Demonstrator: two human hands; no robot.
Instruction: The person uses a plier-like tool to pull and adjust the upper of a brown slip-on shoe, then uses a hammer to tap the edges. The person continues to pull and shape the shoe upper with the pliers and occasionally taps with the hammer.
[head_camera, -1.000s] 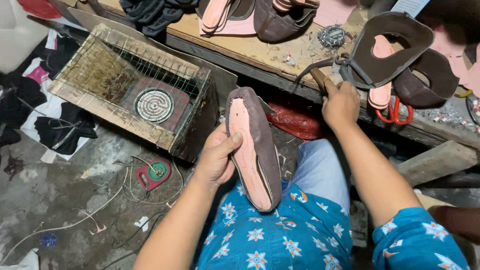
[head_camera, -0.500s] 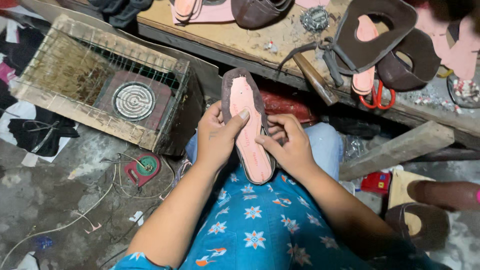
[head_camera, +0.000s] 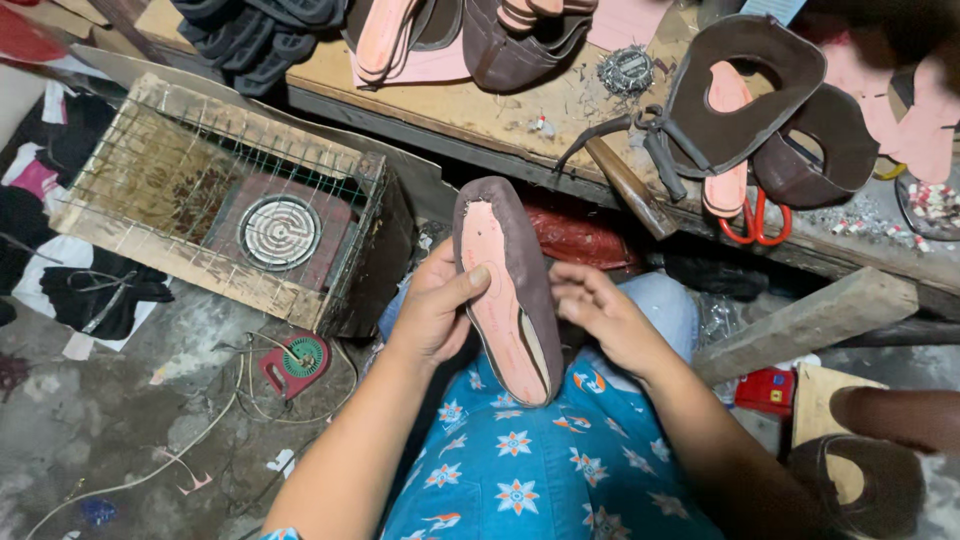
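Note:
A shoe (head_camera: 508, 285) with a brown upper and a pink insole stands sole-up on my lap. My left hand (head_camera: 437, 305) grips its left edge, thumb pressed on the pink insole. At the shoe's right edge, my right hand (head_camera: 598, 315) has its fingers curled against the brown upper. My lap is covered by blue cloth with star flowers (head_camera: 520, 470).
A wire-topped wooden box (head_camera: 160, 215) with a round coil heater (head_camera: 279, 232) sits to the left. The wooden bench (head_camera: 520, 115) ahead carries brown uppers (head_camera: 745, 95), pink insoles, red-handled scissors (head_camera: 752, 222) and a hammer (head_camera: 625, 180). A red-green cord reel (head_camera: 298, 360) lies on the floor.
My right hand left the bench and came to the shoe's right side. The shoe stays upright on my lap in my left hand.

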